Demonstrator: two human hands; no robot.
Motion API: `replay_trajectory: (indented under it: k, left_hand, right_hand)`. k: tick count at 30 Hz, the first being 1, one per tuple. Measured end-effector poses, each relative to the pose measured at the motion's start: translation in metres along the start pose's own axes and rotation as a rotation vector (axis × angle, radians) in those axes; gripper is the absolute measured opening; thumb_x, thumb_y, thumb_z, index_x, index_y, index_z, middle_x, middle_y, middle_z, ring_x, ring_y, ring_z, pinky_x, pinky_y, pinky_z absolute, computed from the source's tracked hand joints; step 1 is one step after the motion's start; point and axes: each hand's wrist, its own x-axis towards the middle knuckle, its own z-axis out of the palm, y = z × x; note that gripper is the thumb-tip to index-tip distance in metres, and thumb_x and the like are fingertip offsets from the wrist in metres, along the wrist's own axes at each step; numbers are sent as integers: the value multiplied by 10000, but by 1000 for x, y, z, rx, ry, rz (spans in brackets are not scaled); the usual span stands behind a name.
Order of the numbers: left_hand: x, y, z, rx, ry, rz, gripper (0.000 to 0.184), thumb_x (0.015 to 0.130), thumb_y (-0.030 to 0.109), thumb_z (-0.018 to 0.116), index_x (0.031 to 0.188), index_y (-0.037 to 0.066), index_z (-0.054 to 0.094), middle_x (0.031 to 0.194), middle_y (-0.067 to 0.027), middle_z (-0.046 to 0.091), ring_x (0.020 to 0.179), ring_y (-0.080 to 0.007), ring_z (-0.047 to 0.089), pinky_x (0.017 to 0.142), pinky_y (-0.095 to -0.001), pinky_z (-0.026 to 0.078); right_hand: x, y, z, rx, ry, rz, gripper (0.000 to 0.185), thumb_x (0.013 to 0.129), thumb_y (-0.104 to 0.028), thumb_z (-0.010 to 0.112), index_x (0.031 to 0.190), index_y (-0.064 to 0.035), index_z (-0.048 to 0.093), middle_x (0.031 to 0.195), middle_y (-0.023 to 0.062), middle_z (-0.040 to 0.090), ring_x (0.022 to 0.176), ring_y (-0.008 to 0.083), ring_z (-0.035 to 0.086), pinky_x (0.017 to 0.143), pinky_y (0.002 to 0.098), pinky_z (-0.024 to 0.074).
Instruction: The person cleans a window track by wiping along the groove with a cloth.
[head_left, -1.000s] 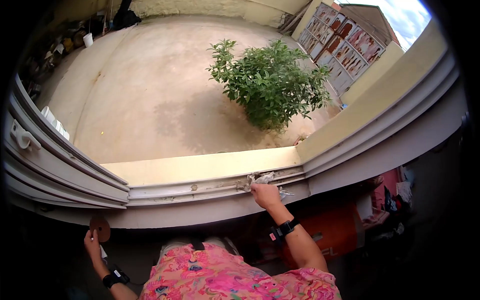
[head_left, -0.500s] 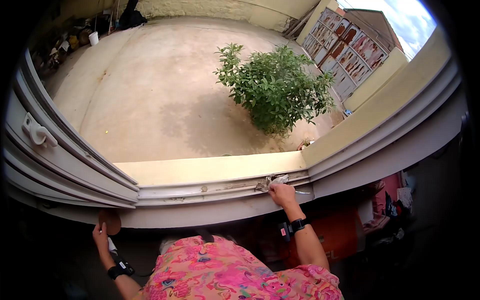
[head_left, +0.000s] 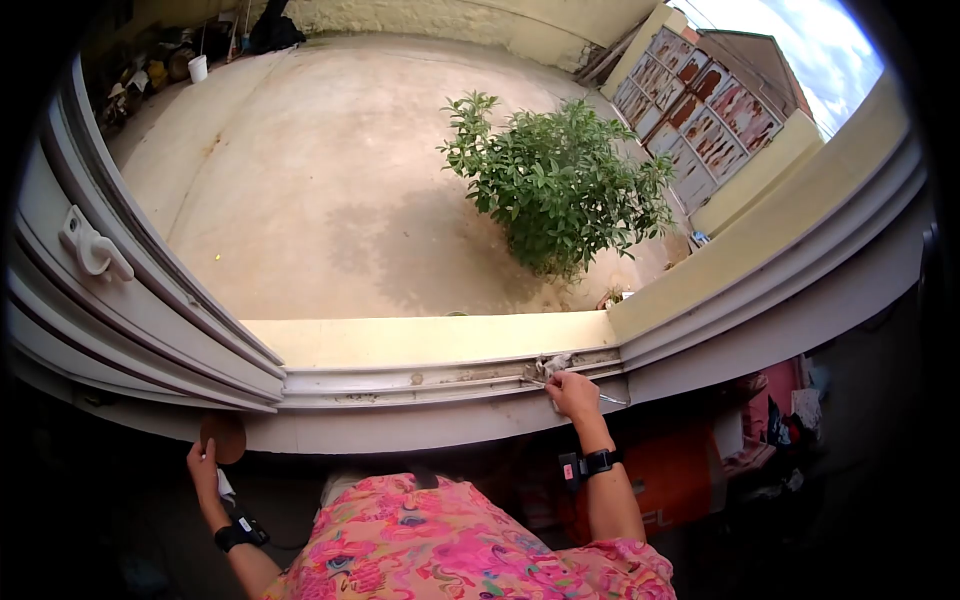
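Note:
My right hand (head_left: 574, 397) is closed on a crumpled, dirty whitish cloth (head_left: 547, 367) at the right end of the window track (head_left: 460, 377). A thin shiny metal tool (head_left: 613, 401) sticks out to the right of that hand; its kind is unclear. Dark dirt marks the track beside the cloth. Below the sill at the left, my left hand (head_left: 203, 470) pinches a round, flat brown disc (head_left: 225, 440). Something white (head_left: 226, 486), perhaps cloth or paper, hangs under that palm.
A sliding window sash with a white latch (head_left: 95, 250) stands at the left. The window frame (head_left: 770, 275) rises on the right. Beneath the sill sits an orange-red box (head_left: 680, 470) with piled fabrics beside it. Outside are a leafy bush (head_left: 560, 180) and a rusty gate (head_left: 700, 110).
My right hand has drawn slightly right and toward me, and more of the metal tool shows. My left hand stays with the brown disc. The view has shifted a little.

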Motion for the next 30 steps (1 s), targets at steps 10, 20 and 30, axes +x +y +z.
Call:
replay_trajectory:
  k: [10, 20, 30]
  left_hand:
    - [5, -4, -6, 125, 1, 22, 221, 814, 145, 531, 896, -58, 564, 775, -73, 593, 725, -106, 515, 663, -255, 409]
    - [5, -2, -9, 151, -36, 41, 215, 811, 144, 532, 894, -52, 566, 775, -82, 596, 716, -114, 523, 657, -257, 411]
    - [2, 12, -7, 151, -33, 44, 222, 809, 147, 534, 907, -49, 569, 776, -81, 598, 715, -113, 524, 655, -255, 413]
  right_hand:
    - [-9, 2, 7, -122, 47, 148, 127, 750, -219, 519, 736, -124, 603, 721, 83, 612, 716, 275, 588, 625, 392, 450]
    - [-21, -7, 24, 94, 72, 200, 148, 720, -279, 579, 773, -145, 612, 727, 84, 612, 714, 284, 579, 611, 390, 449]
    - [-13, -38, 24, 314, 56, 60, 145, 736, -279, 548, 773, -153, 608, 714, 88, 610, 701, 293, 580, 608, 394, 444]
